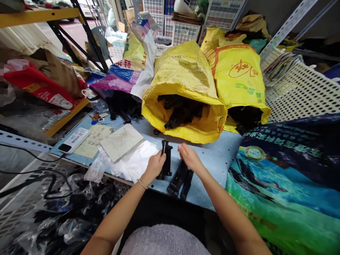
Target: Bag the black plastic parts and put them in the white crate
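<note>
At the blue table (pixel 215 156), the person's left hand (pixel 154 165) is curled against the side of an upright black plastic part (pixel 166 159) and has hold of it. A beaded bracelet (pixel 142 184) circles that wrist. The right hand (pixel 190 158) is just beside the upright part, its fingers loosely extended and holding nothing that I can see. Below it, two more black plastic parts (pixel 179 179) lie on the table. Along the table's far edge, a yellow woven sack (pixel 183 92) lies open with a bundle of black parts (pixel 180 109) inside, and a second yellow sack (pixel 236 74) sits to its right. Toward the table's left end are a clear plastic bag (pixel 130 163), a pale flat board (pixel 121 142) and a sheet of paper (pixel 92 141). A blue-and-green printed sack (pixel 278 187) is against the table's right edge.
</note>
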Motion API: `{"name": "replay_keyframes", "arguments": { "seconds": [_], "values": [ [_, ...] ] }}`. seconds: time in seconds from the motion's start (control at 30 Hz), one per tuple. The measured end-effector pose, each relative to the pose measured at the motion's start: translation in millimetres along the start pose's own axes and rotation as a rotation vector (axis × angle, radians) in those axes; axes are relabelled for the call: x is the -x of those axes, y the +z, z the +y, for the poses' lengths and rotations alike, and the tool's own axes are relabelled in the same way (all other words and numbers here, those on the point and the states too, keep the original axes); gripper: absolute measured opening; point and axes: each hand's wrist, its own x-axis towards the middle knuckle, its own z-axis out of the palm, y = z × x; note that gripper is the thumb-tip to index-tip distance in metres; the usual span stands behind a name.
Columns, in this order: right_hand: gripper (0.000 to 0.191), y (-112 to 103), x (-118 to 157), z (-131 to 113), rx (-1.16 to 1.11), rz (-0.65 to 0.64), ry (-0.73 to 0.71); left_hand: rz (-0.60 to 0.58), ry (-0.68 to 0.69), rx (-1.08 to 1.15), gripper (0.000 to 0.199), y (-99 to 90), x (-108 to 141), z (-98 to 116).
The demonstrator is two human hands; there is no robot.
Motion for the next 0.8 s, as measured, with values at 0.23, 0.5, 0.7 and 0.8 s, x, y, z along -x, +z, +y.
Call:
{"name": "replay_keyframes", "arguments": {
  "seconds": [0.23, 0.5, 0.7, 0.8],
  "values": [
    [0.048, -30, -132, -39, -0.184, 0.116, 0.282, -0.011, -0.014, -0.277, 0.04, 29.3, 21, -14],
    [0.016, -7, -25, -20, -0.52, -0.233, 0.109, -0.009, -0.032, 0.993, 0.068, -21.6, -35, 21],
    [0.036, -20, 38, -11, -0.31, -0.155, -0.06, -0.116, 0.001, 0.858, 0.051, -20.1, -6, 57],
    [0.036, -28, 28, -13, -0.006, 0.235, -0.269, -0.091, 0.099, 0.755, 0.053, -17.9, 10, 60]
  ]
}}
